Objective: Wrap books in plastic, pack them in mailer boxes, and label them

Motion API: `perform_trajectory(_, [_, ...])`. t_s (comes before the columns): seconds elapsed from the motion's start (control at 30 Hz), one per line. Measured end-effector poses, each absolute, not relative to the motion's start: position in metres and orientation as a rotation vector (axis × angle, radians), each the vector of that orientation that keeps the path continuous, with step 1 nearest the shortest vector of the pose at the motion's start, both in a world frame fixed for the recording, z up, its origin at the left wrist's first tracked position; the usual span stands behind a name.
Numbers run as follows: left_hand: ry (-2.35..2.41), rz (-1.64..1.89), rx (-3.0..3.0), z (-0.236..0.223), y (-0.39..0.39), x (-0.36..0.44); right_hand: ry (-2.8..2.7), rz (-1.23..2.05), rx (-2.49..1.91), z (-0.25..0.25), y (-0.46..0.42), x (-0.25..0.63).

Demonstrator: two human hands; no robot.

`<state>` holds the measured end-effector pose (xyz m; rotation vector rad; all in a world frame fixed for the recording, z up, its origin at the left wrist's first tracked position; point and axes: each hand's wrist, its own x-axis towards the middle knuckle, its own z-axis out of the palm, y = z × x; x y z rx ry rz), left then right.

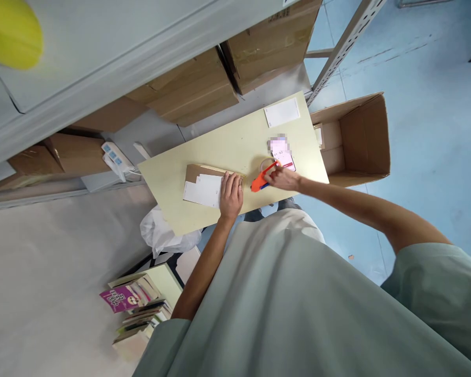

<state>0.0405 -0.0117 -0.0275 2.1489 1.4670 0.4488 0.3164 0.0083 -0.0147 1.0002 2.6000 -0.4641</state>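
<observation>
So we've got our right hand (284, 179) closed around the orange dispenser (258, 182), fingers wrapped at its right end. Looks like a decent hold, but we'd go firm rather than crushing, wrist loose, so the tool can tilt without twisting. Can't tell if its underside touches the table (223, 152) or hangs just above it.

Our left hand (231, 195) isn't grasping anything: palm down, fingers stretched out over the right end of the flat box (195, 172), partly on the white paper (206, 191) lying on it. Good bracing hand imo. We'd press evenly through the fingers, since leaning on one edge could skid the box or wrinkle the paper. Fingertips should stay well out of the dispenser's path too, because it's just beside them on the right and might have a sharp edge (too small to make out).

The box sits toward the table's near edge, so a hard shove our way could tip it off. The phone (283, 158) is just past our right hand on the far side, so watch the knuckles there. The loose sheet (282, 112) further off and the open carton (364, 142) right of the table look out of the way.
</observation>
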Motion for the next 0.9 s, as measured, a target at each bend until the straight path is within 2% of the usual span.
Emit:
perform_trajectory(0.17, [1.466,0.436,2.174,-0.028,-0.012,0.039,2.535,-0.424,1.137,-0.018,0.045,0.349])
perform_trajectory(0.57, [1.473,0.415,2.164,-0.029,-0.012,0.041,2.505,-0.443,1.226,-0.016,0.055,0.291])
perform_trajectory(0.9, [1.375,0.433,2.175,-0.026,-0.012,0.042,2.426,-0.587,1.515,0.013,0.089,0.236])
